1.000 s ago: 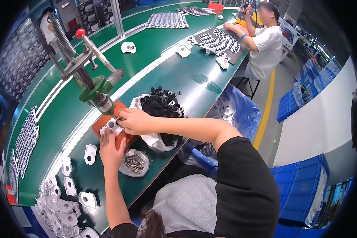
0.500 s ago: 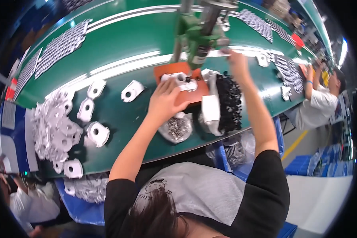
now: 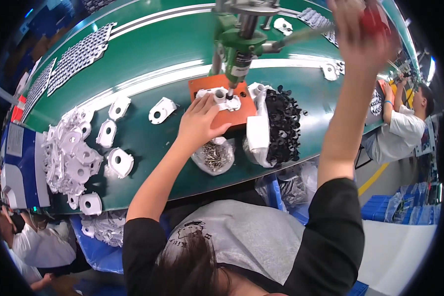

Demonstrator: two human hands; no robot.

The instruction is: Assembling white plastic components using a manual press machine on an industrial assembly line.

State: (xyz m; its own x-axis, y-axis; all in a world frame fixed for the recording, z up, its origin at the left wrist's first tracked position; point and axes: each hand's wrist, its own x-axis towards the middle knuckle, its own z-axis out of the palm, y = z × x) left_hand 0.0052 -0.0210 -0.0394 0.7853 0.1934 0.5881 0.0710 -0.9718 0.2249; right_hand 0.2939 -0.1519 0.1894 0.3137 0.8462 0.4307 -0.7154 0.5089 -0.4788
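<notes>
My left hand (image 3: 201, 117) lies on an orange fixture block (image 3: 242, 114), its fingers stretched over the edge of a white plastic housing (image 3: 234, 104) and its thumb spread apart. Over that housing stands a green hand press (image 3: 238, 64), its dark tip (image 3: 229, 93) down at the part. Whether the tip touches it, I cannot tell. From the press a lever (image 3: 303, 35) runs up to the right, into my raised right hand (image 3: 357, 37). That hand is blurred and appears closed around the lever's end, beside a red shape (image 3: 375, 24) that may be its knob.
Several white housings (image 3: 74, 153) are heaped at left, with a few loose ones (image 3: 162, 110) nearer. Close to the fixture are a bag of small metal pieces (image 3: 213, 157), a white box (image 3: 257, 133) and black plastic parts (image 3: 283, 126). A co-worker (image 3: 399, 123) is at right.
My right hand has moved up and to the right from beside the press, and the lever now points that way. My left hand stays on the fixture.
</notes>
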